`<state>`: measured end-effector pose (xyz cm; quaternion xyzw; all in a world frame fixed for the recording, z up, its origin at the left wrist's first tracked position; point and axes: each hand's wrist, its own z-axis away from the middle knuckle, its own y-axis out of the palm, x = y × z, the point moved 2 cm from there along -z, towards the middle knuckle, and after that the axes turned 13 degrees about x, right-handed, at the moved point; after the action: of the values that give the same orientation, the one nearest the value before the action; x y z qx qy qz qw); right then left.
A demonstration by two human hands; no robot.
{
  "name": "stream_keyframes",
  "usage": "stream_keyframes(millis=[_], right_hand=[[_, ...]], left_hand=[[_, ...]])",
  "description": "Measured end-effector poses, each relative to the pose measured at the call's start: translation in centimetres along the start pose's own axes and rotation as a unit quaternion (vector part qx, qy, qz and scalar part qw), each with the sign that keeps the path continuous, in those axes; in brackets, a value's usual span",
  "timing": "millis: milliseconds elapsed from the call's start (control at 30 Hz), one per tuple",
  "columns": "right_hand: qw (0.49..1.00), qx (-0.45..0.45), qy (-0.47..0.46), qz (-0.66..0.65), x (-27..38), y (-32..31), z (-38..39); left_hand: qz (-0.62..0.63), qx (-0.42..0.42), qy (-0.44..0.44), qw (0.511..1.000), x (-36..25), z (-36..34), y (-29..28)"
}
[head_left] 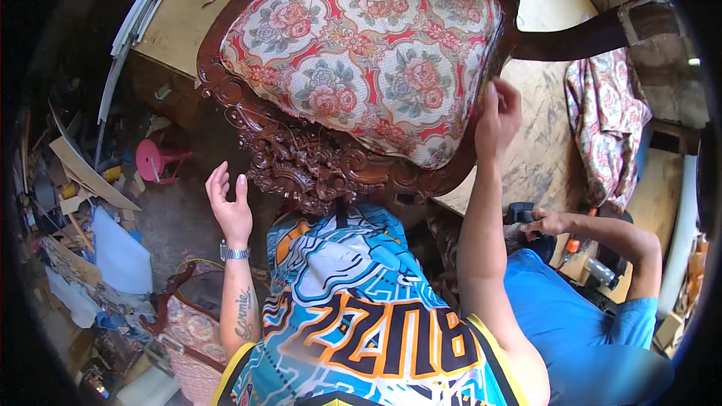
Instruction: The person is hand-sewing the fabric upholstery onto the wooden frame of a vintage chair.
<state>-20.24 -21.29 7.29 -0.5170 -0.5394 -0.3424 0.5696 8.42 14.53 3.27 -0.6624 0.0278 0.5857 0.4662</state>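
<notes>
A carved dark-wood chair frame (301,165) lies in front of me, its panel covered with floral upholstery fabric (361,53) in red, cream and grey. The fabric's near edge is ragged along the carving. My right hand (498,119) is at the panel's right edge, beside the wooden rail, with its fingers curled closed; whatever they may hold is hidden. Off the carving's left side, my left hand (229,207) is in the air, fingers and thumb apart and nothing in it. A metal watch is on that wrist.
The chair rests on a wooden worktable (538,120). Matching fabric (605,120) drapes at the right. A co-worker in a blue shirt (556,301) holds a dark tool (520,214) close by. A pink stool (159,161), scrap wood and another upholstered piece (197,331) stand at left.
</notes>
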Motion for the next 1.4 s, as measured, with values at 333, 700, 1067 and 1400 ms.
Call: stream_keyframes(millis=[333,700,1067,1400], right_hand=[[0.948,0.201,-0.036,0.244,3.2,11.8,-11.3],[0.773,0.108,-0.232,0.58,2.2,14.1,-9.1],[0.913,0.262,-0.098,-0.297,19.6,-0.1,1.1],[0.913,0.221,-0.231,-0.255,29.1,-27.0,-2.9]], left_hand=[[0.406,0.082,-0.154,0.897,6.9,0.9,9.0],[0.262,0.097,-0.069,0.958,7.9,-4.5,7.0],[-0.019,-0.098,0.369,0.924,-6.4,-5.0,2.4],[-0.082,0.457,0.328,0.823,-13.4,-4.2,12.6]])
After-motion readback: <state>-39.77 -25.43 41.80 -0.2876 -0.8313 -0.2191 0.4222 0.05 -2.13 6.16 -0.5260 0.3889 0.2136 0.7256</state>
